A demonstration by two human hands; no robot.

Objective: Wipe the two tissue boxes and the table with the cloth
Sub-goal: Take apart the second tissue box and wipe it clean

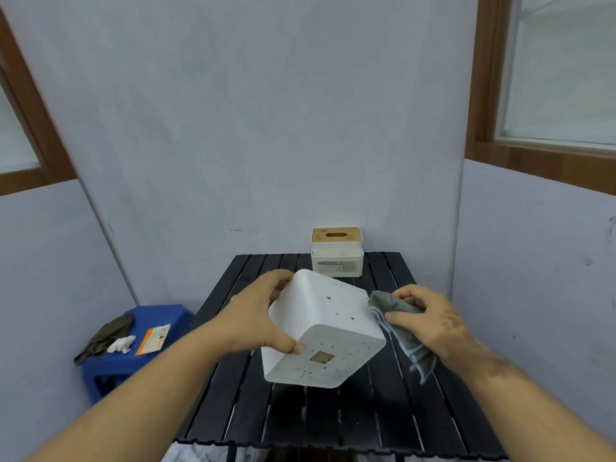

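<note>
My left hand [256, 320] grips a white tissue box [328, 320] and holds it tilted above the black slatted table [300, 425]. The box's speckled underside, with a small brown square, faces me. My right hand [430, 316] holds a grey-blue cloth [400, 325] pressed against the box's right side; part of the cloth hangs down. A second tissue box [336, 253], white with a wooden slotted lid, stands upright at the table's far edge against the wall.
A blue plastic stool [110, 368] stands left of the table, carrying a dark rag [103, 338], a crumpled white tissue [121, 345] and an orange-white card [153, 338]. Walls close in behind and on both sides.
</note>
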